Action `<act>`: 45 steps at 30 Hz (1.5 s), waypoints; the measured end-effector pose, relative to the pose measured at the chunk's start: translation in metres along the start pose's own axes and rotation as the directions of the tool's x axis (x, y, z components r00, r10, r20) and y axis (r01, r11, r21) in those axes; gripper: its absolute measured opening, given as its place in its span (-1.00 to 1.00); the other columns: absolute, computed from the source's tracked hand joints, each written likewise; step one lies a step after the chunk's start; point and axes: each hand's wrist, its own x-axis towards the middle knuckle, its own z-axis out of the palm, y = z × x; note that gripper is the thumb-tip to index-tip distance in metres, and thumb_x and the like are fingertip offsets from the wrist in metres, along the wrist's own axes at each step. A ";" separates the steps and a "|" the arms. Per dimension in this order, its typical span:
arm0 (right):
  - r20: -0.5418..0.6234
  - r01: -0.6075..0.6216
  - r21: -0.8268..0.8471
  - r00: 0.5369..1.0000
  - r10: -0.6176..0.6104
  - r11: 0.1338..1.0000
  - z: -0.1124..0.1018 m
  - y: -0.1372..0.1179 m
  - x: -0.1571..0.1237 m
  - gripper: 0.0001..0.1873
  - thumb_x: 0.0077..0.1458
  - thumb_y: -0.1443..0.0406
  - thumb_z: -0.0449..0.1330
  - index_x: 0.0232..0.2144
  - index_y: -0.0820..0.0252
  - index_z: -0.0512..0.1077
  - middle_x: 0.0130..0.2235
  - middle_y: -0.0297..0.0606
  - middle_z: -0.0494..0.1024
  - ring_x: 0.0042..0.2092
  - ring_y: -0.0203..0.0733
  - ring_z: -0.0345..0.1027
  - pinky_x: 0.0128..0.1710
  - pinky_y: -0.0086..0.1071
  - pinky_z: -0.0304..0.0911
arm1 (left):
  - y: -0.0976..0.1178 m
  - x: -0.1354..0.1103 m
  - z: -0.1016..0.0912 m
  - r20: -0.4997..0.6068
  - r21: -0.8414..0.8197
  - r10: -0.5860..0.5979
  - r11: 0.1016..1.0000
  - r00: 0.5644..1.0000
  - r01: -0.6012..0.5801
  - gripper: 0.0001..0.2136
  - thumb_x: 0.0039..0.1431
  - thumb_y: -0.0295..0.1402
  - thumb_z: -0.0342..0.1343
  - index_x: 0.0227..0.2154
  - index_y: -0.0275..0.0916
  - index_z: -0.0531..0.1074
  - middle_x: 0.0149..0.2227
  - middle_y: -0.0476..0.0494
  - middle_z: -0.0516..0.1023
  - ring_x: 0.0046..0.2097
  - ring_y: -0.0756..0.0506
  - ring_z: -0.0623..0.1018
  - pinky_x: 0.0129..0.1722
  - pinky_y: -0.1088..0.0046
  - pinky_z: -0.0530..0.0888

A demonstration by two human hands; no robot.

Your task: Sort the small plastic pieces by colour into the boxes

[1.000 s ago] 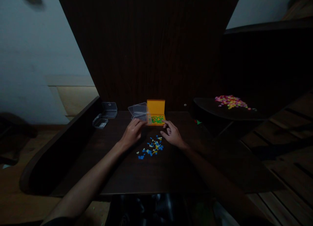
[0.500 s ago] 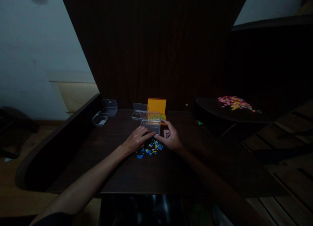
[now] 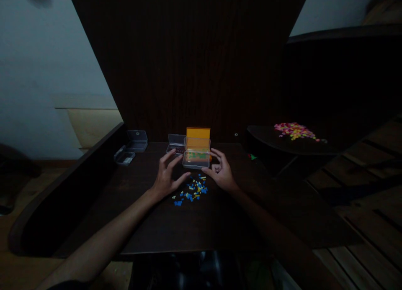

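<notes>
A clear plastic box (image 3: pixel 196 165) with its lid raised is in front of me, before an orange box (image 3: pixel 198 133) whose lid stands up. My right hand (image 3: pixel 222 173) holds the clear box at its right side, thumb at the near corner and index finger along the far part. To the left of that box, my left hand (image 3: pixel 166 177) is open, fingers spread, holding nothing. Just below both hands lies a scattered pile of small blue, yellow and white bricks (image 3: pixel 196 189) on the dark table (image 3: pixel 176 231).
Behind my left fingers is another open clear box (image 3: pixel 176 138) with dark reddish pieces. Two more open clear boxes (image 3: pixel 137 145) stand at the far left by the raised side panel (image 3: pixel 63 193). Pink, red and yellow pieces (image 3: pixel 295 131) are heaped on a curved shelf (image 3: pixel 266 137) at right.
My left hand has let go of the clear box, moved left and spread its fingers. The box has shifted slightly away from the bricks, with my right hand still at its side.
</notes>
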 end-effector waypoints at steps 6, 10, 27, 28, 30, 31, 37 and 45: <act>0.067 -0.054 0.118 0.997 0.046 0.992 0.006 0.001 0.001 -0.27 -0.04 0.09 0.32 0.12 -0.03 0.10 0.17 -0.10 0.32 -0.59 -0.56 0.04 -0.63 -0.55 0.10 | 0.004 0.003 0.001 0.089 -0.138 -0.060 0.988 0.994 0.072 -0.47 0.22 -0.27 0.12 0.22 0.02 0.12 0.37 -0.21 -0.18 0.31 -0.33 0.16 0.20 -0.06 0.30; 0.125 -0.079 0.140 0.990 0.061 0.987 0.010 0.005 0.000 -0.29 -0.07 0.15 0.35 0.10 -0.04 0.14 0.17 -0.11 0.31 -0.58 -0.54 0.04 -0.64 -0.53 0.08 | 0.010 0.003 0.000 0.159 -0.186 -0.132 0.969 0.978 0.161 -0.50 0.27 -0.25 0.05 0.25 0.00 0.11 0.39 -0.20 -0.20 0.33 -0.32 0.13 0.22 -0.04 0.28; 0.285 0.034 -0.140 0.959 0.008 0.990 -0.016 0.001 0.010 -0.48 -0.06 0.17 0.37 -0.03 0.12 0.40 -0.02 -0.18 0.36 -0.56 -0.55 0.05 -0.63 -0.53 0.03 | 0.000 0.006 0.000 0.396 -0.711 -0.372 0.454 0.839 0.537 -0.27 0.03 -0.41 0.26 0.27 -0.10 0.13 0.20 -0.30 0.22 -0.14 -0.04 0.51 -0.11 0.35 0.53; 0.344 0.081 -0.180 0.939 -0.014 0.980 -0.021 0.000 0.012 -0.61 -0.04 0.17 0.35 -0.14 0.16 0.47 -0.13 -0.23 0.37 -0.55 -0.52 0.05 -0.61 -0.52 0.05 | -0.001 0.006 0.000 0.396 -0.709 -0.390 0.446 0.831 0.547 -0.26 0.03 -0.42 0.26 0.28 -0.09 0.12 0.20 -0.30 0.23 -0.14 -0.04 0.50 -0.12 0.37 0.53; 0.490 0.144 -0.231 0.872 -0.013 0.962 -0.029 -0.002 0.014 -0.73 0.00 0.17 0.32 -0.25 0.19 0.53 -0.25 -0.29 0.35 -0.52 -0.49 0.06 -0.57 -0.51 0.08 | -0.003 0.005 0.000 0.394 -0.704 -0.417 0.436 0.819 0.561 -0.25 0.01 -0.44 0.25 0.28 -0.09 0.11 0.19 -0.29 0.24 -0.14 -0.03 0.50 -0.13 0.39 0.52; 0.549 0.172 -0.253 0.836 -0.006 0.952 -0.032 -0.002 0.015 -0.75 0.02 0.17 0.31 -0.27 0.19 0.55 -0.27 -0.29 0.33 -0.51 -0.46 0.07 -0.55 -0.50 0.10 | -0.003 0.004 0.000 0.390 -0.703 -0.425 0.436 0.817 0.562 -0.24 0.01 -0.45 0.24 0.28 -0.09 0.11 0.18 -0.29 0.24 -0.15 -0.03 0.49 -0.12 0.39 0.52; 0.670 0.278 -0.388 0.740 0.061 0.879 -0.033 -0.001 0.013 -0.84 0.10 0.27 0.25 -0.25 0.16 0.58 -0.28 -0.25 0.35 -0.32 -0.31 0.26 -0.40 -0.47 0.20 | -0.003 0.005 0.002 0.347 -0.717 -0.423 0.455 0.837 0.527 -0.25 -0.01 -0.46 0.23 0.28 -0.09 0.12 0.16 -0.26 0.29 -0.16 -0.02 0.49 -0.12 0.37 0.52; 0.642 0.349 -0.416 0.767 0.000 0.839 -0.028 -0.003 0.011 -0.85 0.14 0.30 0.21 -0.29 0.20 0.58 -0.33 -0.25 0.41 -0.31 -0.27 0.32 -0.33 -0.42 0.23 | -0.005 0.004 0.003 0.380 -0.723 -0.419 0.421 0.825 0.547 -0.24 0.01 -0.48 0.19 0.29 -0.13 0.07 0.09 -0.26 0.37 -0.16 -0.02 0.49 -0.14 0.41 0.50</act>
